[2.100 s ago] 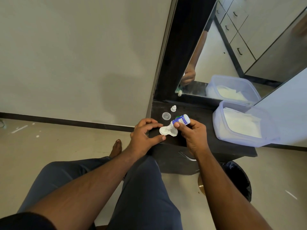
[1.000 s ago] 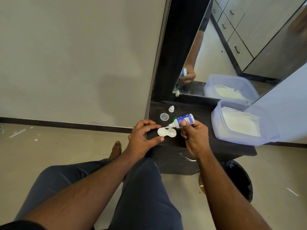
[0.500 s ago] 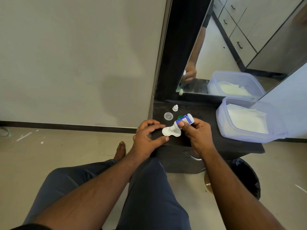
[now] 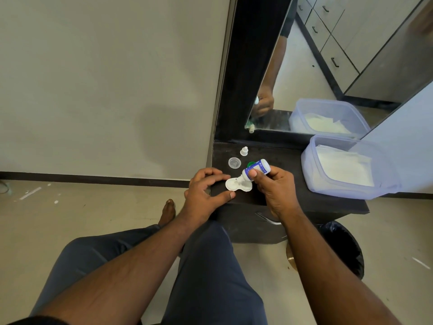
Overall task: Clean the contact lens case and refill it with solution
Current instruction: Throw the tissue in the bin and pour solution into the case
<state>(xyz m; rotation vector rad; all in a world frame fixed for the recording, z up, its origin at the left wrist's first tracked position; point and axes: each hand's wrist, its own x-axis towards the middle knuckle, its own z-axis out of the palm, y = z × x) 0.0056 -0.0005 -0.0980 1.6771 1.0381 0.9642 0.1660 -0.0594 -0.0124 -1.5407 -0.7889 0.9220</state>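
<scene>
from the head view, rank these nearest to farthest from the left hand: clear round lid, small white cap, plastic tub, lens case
From the left hand:
1. lens case, at its fingertips, on the shelf's front edge.
2. clear round lid, just behind the case.
3. small white cap, farther back, near the mirror frame.
4. plastic tub, far off on the right.

A room in a home was shown, likely a bedroom or dressing area. A dark dressing table (image 4: 293, 202) with a framed mirror (image 4: 328, 66) was set against a plain wall (image 4: 105, 78), and drawer fronts (image 4: 332, 50) were reflected above a tiled floor (image 4: 70, 214).
</scene>
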